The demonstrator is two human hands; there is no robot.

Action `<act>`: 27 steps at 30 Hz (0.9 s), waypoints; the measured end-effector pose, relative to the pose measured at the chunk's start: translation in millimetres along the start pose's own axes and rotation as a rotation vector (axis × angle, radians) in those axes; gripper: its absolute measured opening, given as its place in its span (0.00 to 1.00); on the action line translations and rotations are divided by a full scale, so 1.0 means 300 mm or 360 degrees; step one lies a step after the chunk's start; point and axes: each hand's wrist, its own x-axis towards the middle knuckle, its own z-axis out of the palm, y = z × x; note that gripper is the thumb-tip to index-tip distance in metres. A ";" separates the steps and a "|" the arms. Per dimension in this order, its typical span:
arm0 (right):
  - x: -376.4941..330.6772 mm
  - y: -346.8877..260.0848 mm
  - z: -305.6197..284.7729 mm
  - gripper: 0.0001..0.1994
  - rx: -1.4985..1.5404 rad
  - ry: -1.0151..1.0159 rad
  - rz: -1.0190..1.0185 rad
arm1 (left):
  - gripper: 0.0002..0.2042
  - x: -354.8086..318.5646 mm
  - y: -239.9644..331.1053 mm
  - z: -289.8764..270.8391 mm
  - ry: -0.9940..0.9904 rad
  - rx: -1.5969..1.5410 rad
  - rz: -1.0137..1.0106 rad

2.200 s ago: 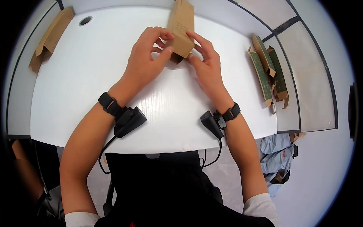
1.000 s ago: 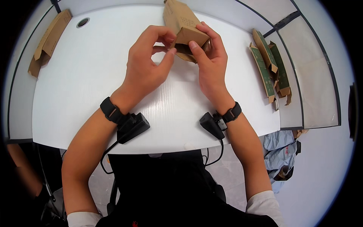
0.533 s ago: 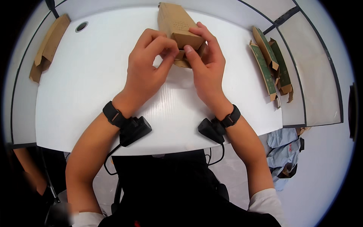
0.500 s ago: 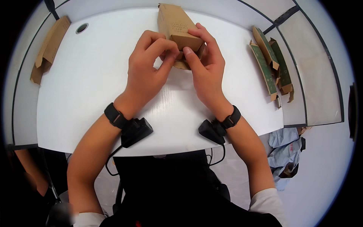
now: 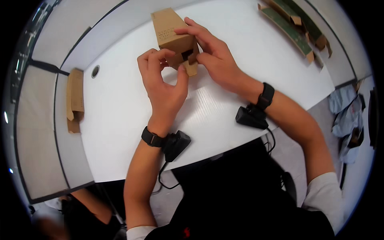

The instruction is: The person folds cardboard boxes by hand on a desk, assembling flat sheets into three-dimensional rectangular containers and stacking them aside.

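Observation:
A brown cardboard box (image 5: 171, 27) stands out from the desk's far middle, its near end facing me. That end is partly open: a dark gap shows, and a small flap (image 5: 191, 69) hangs down below it. My left hand (image 5: 163, 80) is closed at the box's left near corner, index finger on its edge and thumb at the hanging flap. On the right side, my right hand (image 5: 219, 58) grips the box, fingers over the top and thumb at the near end. What lies inside the box cannot be made out.
On the white desk (image 5: 132, 120), a brown cardboard carton (image 5: 75, 100) leans by the left partition. Several opened green-and-brown cartons (image 5: 292, 32) lie at the right. A round cable hole (image 5: 95, 71) is at the left. Grey plastic bags (image 5: 348, 116) lie beyond the right edge. Another person's arm (image 5: 94, 204) shows lower left.
The whole view has turned and shifted. The box's near end now faces me more, showing the dark gap and the lowered flap. My left thumb has moved apart from my index finger.

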 end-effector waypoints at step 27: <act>-0.001 0.017 0.033 0.26 -0.0207 0.0125 -0.0196 | 0.06 -0.003 -0.002 -0.006 0.0119 -0.0035 -0.0107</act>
